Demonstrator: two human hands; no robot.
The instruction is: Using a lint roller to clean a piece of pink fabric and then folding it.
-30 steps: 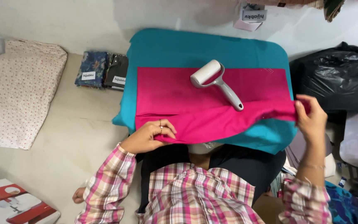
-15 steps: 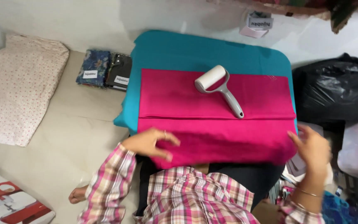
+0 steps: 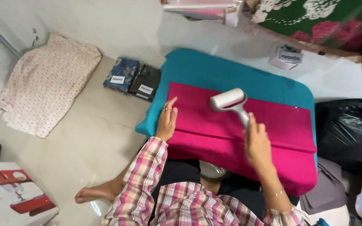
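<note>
A person sits on the floor with a teal cushion [image 3: 214, 71] across the lap; a folded pink cloth [image 3: 281, 125] lies on top of the cushion, and one fold line runs across it from left to right; the left hand [image 3: 166, 121] lies flat on the left end of the pink cloth, with its fingers stretched out and close together, holding nothing, and it has a ring on one finger; the right hand [image 3: 257, 144] is closed around the grey handle of a lint roller [image 3: 230, 101]; the white roll of the lint roller rests on the pink cloth, near the top edge and about in the middle; both arms wear a pink checked shirt [image 3: 181, 205], and a thin bracelet sits on the right wrist; a bare foot [image 3: 95, 193] sticks out on the pale floor to the left; two folded cloths in clear packets [image 3: 133, 77], one blue with flowers and one dark, lie just beside the left side of the cushion; a flat pillow with tiny dots [image 3: 49, 83] lies further left, near the wall; a white box with a red picture [image 3: 13, 196] sits in the bottom left corner; a black plastic bag [image 3: 348, 129] bulges on the right, near the cushion; a green cloth with pink flowers [image 3: 315, 21] hangs at the top right.
</note>
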